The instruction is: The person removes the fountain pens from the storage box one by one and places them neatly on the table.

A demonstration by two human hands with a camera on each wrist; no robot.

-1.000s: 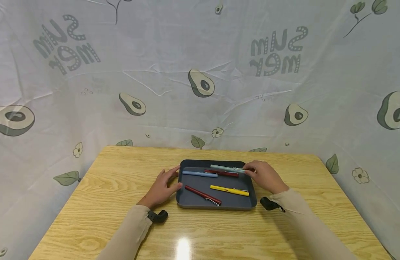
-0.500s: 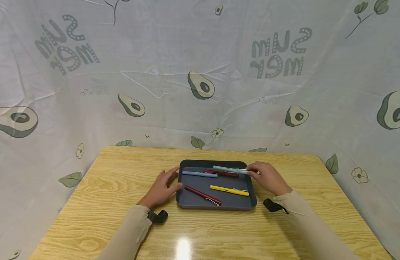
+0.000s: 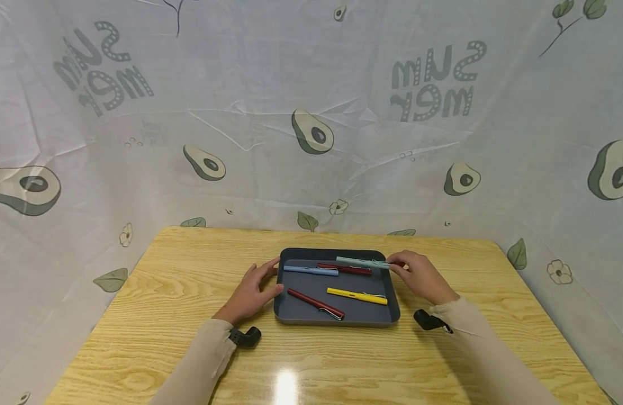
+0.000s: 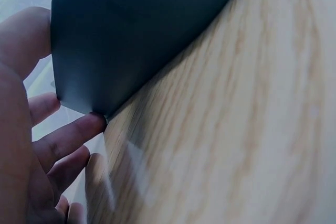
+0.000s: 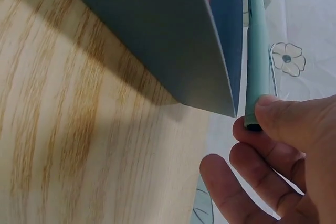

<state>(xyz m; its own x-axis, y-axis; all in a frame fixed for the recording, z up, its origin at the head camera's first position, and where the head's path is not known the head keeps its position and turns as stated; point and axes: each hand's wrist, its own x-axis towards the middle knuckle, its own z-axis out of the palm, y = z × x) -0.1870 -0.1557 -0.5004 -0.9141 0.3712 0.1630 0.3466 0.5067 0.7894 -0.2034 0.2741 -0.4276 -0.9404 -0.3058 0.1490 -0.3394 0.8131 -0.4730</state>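
My right hand pinches the clip end of a mint-green pen between thumb and forefinger, with the other fingers loosely bent below. The pen hangs over the back right part of a dark grey tray, its held end level with the right rim. My left hand rests at the tray's left side, thumb at the rim and fingers spread against the outer wall, as the left wrist view also shows. Inside the tray lie a light blue pen, a dark red pen, a yellow pen and another dark red pen.
The tray stands on a wooden table, near its far edge. Behind the table hangs a pale curtain printed with avocados. Black cameras are strapped to both wrists.
My right hand has drawn the mint-green pen a little to the right, toward the tray's right rim. The left hand and the other pens have stayed where they were.
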